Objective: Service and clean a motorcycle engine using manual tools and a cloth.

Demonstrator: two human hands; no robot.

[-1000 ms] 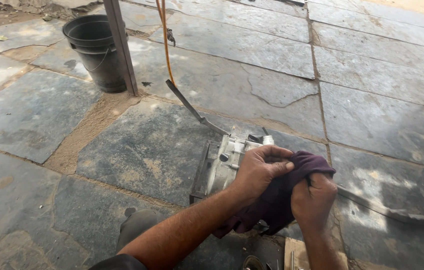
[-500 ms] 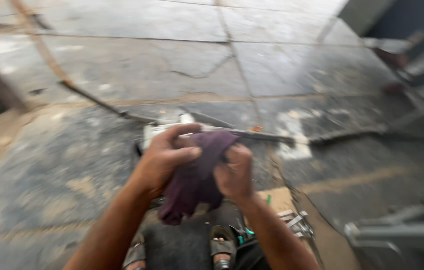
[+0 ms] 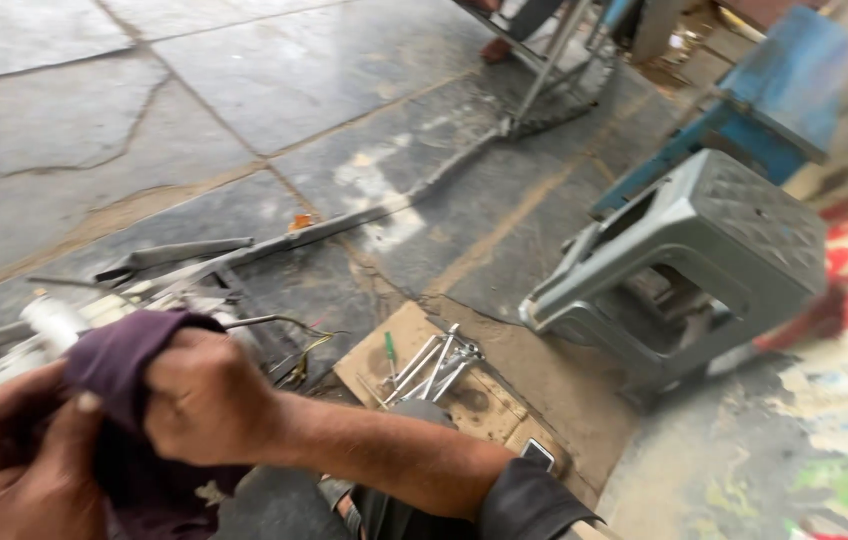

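Since the earlier frame the view has swung to the right, so both hands now sit at the lower left and a grey plastic stool (image 3: 689, 262) lying on its side has come into sight. Both hands grasp a purple cloth (image 3: 129, 400): the right hand (image 3: 206, 398) has its fingers clenched over the top, and the left hand (image 3: 14, 465) grips it from below. Just behind the cloth lies a pale metal part (image 3: 39, 335) on the stone floor (image 3: 244, 90). Loose spanners (image 3: 434, 365) rest on a piece of cardboard (image 3: 474, 400) nearby.
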